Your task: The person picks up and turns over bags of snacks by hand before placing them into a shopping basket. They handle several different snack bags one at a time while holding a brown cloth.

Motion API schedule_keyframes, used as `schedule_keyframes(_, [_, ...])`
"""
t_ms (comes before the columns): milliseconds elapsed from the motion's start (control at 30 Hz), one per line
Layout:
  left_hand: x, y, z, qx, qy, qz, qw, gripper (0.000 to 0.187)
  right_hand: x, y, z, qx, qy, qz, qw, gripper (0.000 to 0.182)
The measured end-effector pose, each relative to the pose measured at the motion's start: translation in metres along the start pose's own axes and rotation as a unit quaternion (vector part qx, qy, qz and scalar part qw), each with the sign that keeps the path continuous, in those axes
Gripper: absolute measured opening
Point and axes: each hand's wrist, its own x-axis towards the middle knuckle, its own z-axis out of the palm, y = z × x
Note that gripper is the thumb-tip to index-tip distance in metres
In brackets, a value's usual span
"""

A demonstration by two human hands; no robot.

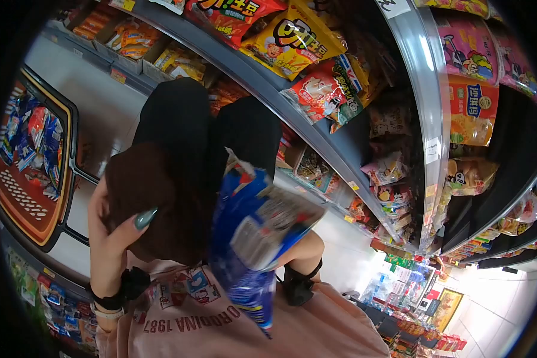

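My right hand (pixel 301 249) holds up a blue snack bag (pixel 240 235) in front of my pink shirt. The printed panel on its back faces me, and the bag hides most of the fingers. On the other side, my left hand (pixel 114 230) is closed around a dark brown soft bundle (pixel 161 197), which looks like cloth, with the thumb pressed on top. It lies against my dark-clad knees (pixel 179 107). Left of that hand stands a red-brown shopping basket (pixel 24 194) with a black rim, holding several blue and red snack packets (pixel 39 134).
Shelves (pixel 316 113) of bagged snacks run close in front, with a yellow chip bag (pixel 295 42) and a red-green bag (pixel 328 92) at the edge. Taller shelving (pixel 432 149) curves along the right. Boxed packets (pixel 131 39) line the low shelf. Pale floor (pixel 340 250) leads toward a bright display.
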Motion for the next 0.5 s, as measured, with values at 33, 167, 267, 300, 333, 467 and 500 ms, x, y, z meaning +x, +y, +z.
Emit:
schedule_keyframes(33, [0.002,0.003,0.008,-0.100,-0.028,-0.042,0.994,0.059,-0.003,0.003,-0.004,0.074,-0.014,0.021,0.997,0.074])
schedule_keyframes(167, [0.000,-0.009,0.015,-0.264,-0.094,-0.105,0.954,0.050,0.001,0.010,-0.004,0.209,0.016,-0.031,0.977,0.058])
schedule_keyframes(267, [0.001,-0.027,0.004,-0.459,-0.103,-0.180,0.864,0.043,0.020,0.011,-0.009,0.297,-0.077,-0.074,0.949,0.049])
schedule_keyframes(300, [0.001,-0.027,0.003,-0.449,-0.094,-0.177,0.871,0.043,0.028,0.011,-0.010,0.326,-0.109,-0.086,0.935,0.046])
schedule_keyframes(333, [0.003,-0.026,0.004,-0.485,-0.119,-0.167,0.850,0.040,0.034,0.011,-0.011,0.350,-0.140,-0.091,0.922,0.043])
schedule_keyframes(467, [0.017,-0.022,0.015,-0.623,-0.235,-0.129,0.735,0.030,0.052,0.017,-0.009,0.408,-0.224,-0.090,0.881,0.031])
schedule_keyframes(500, [0.020,-0.019,0.013,-0.619,-0.233,-0.130,0.738,0.030,0.052,0.018,-0.009,0.419,-0.240,-0.092,0.871,0.028])
